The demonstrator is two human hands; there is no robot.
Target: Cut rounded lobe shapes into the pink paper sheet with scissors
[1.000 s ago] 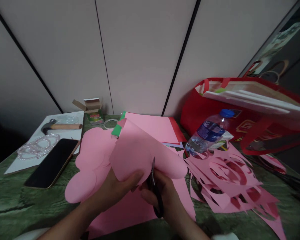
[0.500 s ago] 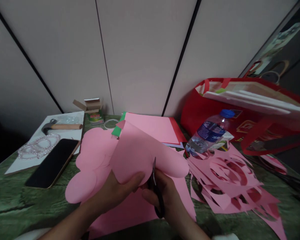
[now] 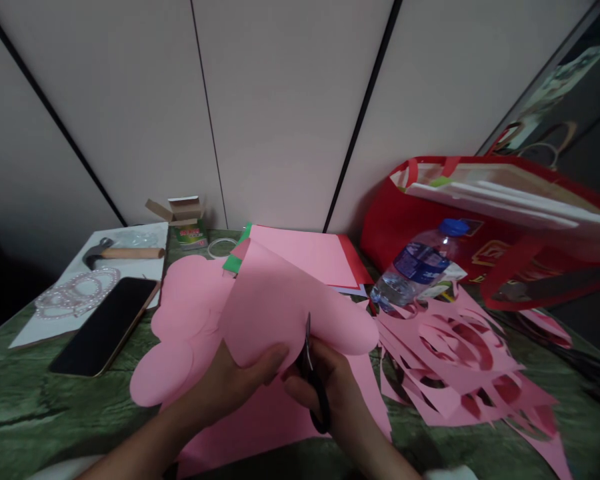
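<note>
My left hand (image 3: 247,373) pinches the lower edge of a pink paper sheet (image 3: 275,300), its thumb lying on top and the other fingers hidden beneath. Black-handled scissors (image 3: 320,403) are gripped in my right hand (image 3: 330,380), with the blades pointing away from me into a cut in that sheet. To the right of the blades the paper curls into a rounded flap. Rounded pink paper cut-outs (image 3: 190,307) lie left of the held sheet, and a larger pink sheet (image 3: 245,427) is under both hands.
Pink paper offcuts (image 3: 470,360) are heaped at the right, near a tilted water bottle (image 3: 415,267) and a red bag (image 3: 390,213). Stacked coloured paper (image 3: 310,250) lies behind. On the left are a phone (image 3: 107,327), a hammer (image 3: 130,253), bead strings (image 3: 77,293) and a small opened box (image 3: 190,230).
Both hands and the held sheet stay almost in place. The scissors have shifted very slightly within the cut.
</note>
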